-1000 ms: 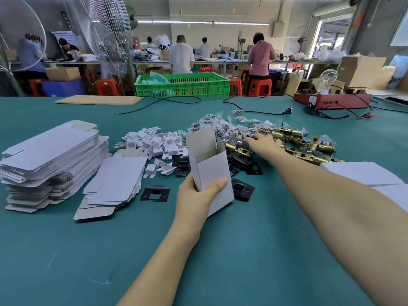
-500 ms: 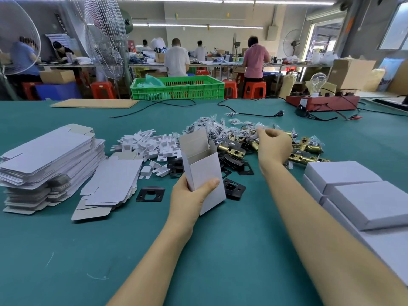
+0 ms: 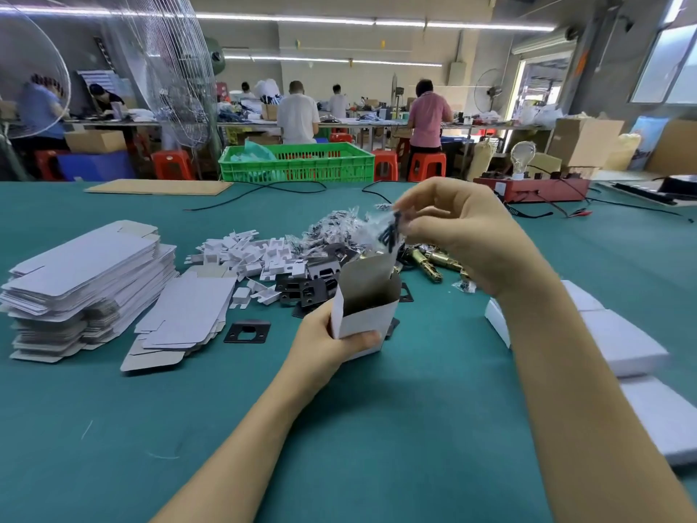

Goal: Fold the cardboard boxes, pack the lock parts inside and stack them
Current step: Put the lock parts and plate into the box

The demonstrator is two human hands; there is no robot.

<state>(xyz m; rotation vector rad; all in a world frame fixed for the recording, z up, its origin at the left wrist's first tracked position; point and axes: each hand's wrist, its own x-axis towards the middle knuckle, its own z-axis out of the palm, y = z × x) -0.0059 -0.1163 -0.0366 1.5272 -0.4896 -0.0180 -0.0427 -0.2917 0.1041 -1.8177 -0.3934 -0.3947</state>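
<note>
Overhead, right fingers (image 3: 411, 220) pinch bag (image 3: 386, 230) above box (image 3: 364, 300).

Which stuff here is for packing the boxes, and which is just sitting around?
For the job:
open box in left hand
bagged screws in right hand
flat box blanks
brass latches
black plates
closed boxes

Lying about:
green crate
light bulb
black cables

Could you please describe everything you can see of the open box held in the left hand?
The box is small, white outside and grey-brown inside, apparently thin cardboard. It stands roughly upright above the green table, top open, one flap raised at the back. The left hand grips its lower part; the right hand holds a clear bag of dark parts above its opening.
</note>
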